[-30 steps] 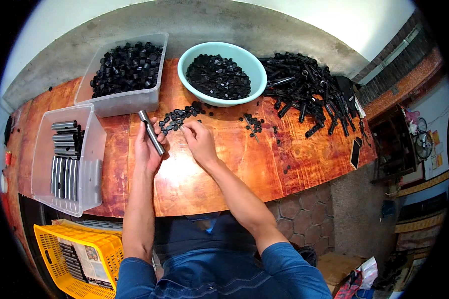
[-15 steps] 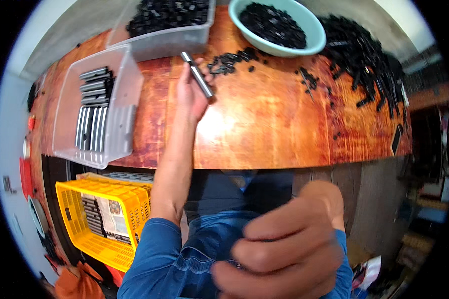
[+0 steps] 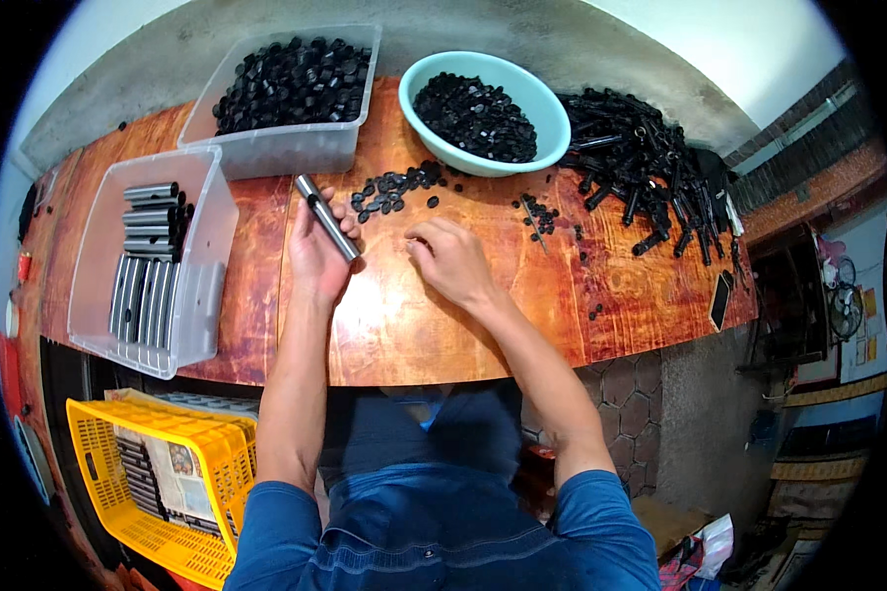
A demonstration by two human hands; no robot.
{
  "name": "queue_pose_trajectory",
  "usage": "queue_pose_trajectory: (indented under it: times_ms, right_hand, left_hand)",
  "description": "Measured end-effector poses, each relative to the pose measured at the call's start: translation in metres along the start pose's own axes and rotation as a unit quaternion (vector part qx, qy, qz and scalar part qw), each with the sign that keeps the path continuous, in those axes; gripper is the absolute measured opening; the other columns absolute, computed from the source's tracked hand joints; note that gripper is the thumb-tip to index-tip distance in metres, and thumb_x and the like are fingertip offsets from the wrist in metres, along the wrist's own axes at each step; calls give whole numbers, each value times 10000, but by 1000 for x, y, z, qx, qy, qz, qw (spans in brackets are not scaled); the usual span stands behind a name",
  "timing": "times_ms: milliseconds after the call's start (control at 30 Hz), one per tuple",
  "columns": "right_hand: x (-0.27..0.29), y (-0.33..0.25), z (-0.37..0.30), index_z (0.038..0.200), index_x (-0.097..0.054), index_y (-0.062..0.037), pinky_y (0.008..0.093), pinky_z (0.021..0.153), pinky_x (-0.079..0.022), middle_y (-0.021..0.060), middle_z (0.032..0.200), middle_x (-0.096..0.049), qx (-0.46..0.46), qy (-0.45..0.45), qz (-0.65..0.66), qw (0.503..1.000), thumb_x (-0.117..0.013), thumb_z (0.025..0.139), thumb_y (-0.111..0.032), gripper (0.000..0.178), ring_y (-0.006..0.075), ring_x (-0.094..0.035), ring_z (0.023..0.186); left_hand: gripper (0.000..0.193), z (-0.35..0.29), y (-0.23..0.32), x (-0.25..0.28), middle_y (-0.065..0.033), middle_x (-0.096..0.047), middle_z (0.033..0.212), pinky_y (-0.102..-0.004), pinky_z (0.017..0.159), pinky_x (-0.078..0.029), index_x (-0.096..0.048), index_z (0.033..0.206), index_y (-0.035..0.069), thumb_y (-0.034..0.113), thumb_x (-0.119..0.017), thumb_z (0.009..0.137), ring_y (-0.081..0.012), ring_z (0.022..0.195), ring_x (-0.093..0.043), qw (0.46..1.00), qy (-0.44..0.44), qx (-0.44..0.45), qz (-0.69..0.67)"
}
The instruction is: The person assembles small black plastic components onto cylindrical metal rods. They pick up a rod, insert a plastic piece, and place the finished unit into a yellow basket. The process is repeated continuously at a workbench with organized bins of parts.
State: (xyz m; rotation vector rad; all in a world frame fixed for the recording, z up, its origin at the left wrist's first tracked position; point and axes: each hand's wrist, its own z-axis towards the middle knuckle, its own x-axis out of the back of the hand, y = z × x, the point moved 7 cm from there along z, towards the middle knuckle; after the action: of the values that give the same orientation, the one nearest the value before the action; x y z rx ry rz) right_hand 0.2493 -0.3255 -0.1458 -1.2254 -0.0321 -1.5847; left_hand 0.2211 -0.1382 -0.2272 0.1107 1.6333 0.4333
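Observation:
My left hand (image 3: 317, 254) is wrapped round a shiny metal tube (image 3: 337, 229) with a dark slot or mark in its side, tilted with its upper end to the left. To its right, my right hand (image 3: 453, 258) hovers low over the table or rests on it. Its fingers are curled in toward the thumb, and anything between them is hidden. Just beyond both hands lie loose small black caps (image 3: 396, 189). At left, a clear plastic bin (image 3: 199, 305) holds several similar metal tubes (image 3: 146, 300), some lying crosswise to the others.
A clear bin (image 3: 301, 148) of black caps and a turquoise bowl (image 3: 554, 128) of small black parts stand at the back. Black rod-like parts (image 3: 650, 167) are heaped at right. A yellow crate (image 3: 158, 433) with dark tubes sits below the table's left edge (image 3: 237, 379).
My right hand has come down from close in front of me to the tabletop. My left hand still holds the metal tube. The view has shifted, showing more of the back wall.

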Motion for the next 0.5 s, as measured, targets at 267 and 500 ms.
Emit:
queue_pose_trajectory:
  times_ms: [267, 500]
  right_hand:
    - [-28, 10, -3, 865, -706, -23, 432, 768, -536, 151, 869, -697, 13, 29, 11, 999, -672, 882, -124, 108, 340, -672, 802]
    - [-27, 18, -12, 872, -710, -27, 428, 767, -538, 135, 872, -704, -15, 3, 45, 999, -673, 876, -112, 93, 322, -682, 832]
  left_hand:
    - [414, -3, 3, -9, -74, -542, 884, -293, 622, -435, -576, 1223, 39, 398, -427, 1082, -172, 676, -487, 1000, 6, 2, -16]
    - [424, -4, -5, -16, -71, -515, 850, -307, 660, -451, -575, 1249, 58, 417, -415, 1090, -187, 707, -503, 1000, 4, 6, -11]
